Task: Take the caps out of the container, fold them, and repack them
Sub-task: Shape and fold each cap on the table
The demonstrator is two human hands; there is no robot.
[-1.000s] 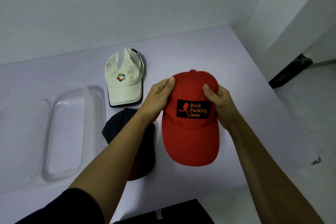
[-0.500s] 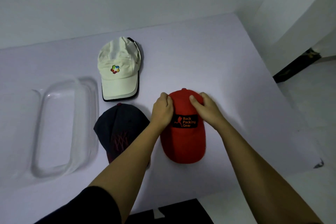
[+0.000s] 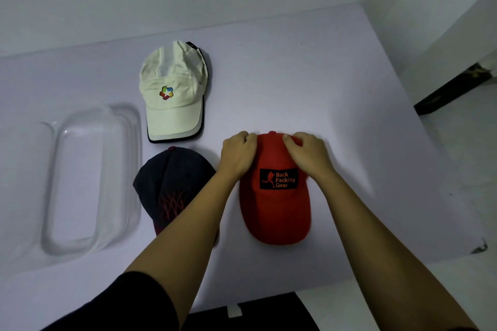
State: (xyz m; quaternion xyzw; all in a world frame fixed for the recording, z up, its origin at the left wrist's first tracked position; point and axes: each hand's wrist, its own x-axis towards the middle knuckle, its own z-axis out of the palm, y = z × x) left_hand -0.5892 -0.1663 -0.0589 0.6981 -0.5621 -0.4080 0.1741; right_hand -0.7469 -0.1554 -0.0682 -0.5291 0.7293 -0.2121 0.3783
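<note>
Here the red cap lies flat on the table, brim toward the person, its length running away toward the wall. Both arms reach forward; the left hand and right hand curl their fingers onto the crown's far end, pinching the cloth. Leftward lie a dark cap, a cream cap and a clear container.

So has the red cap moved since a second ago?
Yes. The red cap has come down onto the table, nearer the dark cap, with both hands pressing its crown.
</note>
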